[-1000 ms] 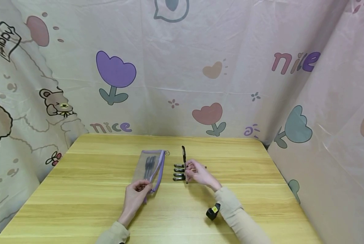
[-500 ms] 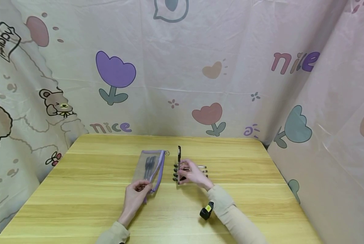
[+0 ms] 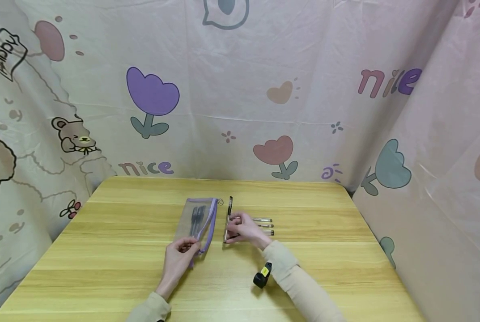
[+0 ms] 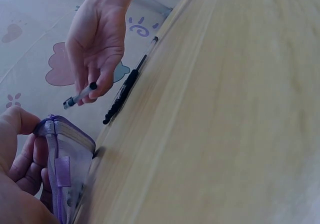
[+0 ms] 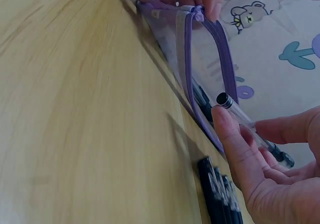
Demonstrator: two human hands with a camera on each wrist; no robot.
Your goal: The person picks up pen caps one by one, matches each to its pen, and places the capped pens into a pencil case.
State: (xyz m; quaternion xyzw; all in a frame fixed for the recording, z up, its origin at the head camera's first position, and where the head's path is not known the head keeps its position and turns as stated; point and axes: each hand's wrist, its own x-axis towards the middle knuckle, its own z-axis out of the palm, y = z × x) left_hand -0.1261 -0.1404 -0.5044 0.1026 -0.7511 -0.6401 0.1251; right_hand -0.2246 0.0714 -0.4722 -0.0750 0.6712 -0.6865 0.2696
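My left hand [image 3: 179,260] pinches the near corner of a see-through pencil pouch [image 3: 184,222] with purple zipper trim. In the right wrist view the pouch's purple zipper edge [image 5: 188,69] gapes wide. Dark pens [image 3: 197,220] lie inside the pouch. My right hand [image 3: 245,230] grips a clear-barrelled black pen [image 3: 229,205] just right of the pouch. In the right wrist view, this pen's barrel [image 5: 239,113] sits between thumb and fingers, one end close to the pouch mouth. A row of several similar pens [image 3: 264,226] lies under and behind my right hand, partly hidden.
The capped ends of the pens on the table [image 5: 212,191] lie close together in the right wrist view. A black wrist device with a yellow label [image 3: 262,275] sits at my right sleeve. A printed curtain [image 3: 223,89] hangs behind the wooden table [image 3: 103,259].
My right hand has moved left with the pen, from over the row of pens to beside the pouch. The left hand and pouch have stayed in place.
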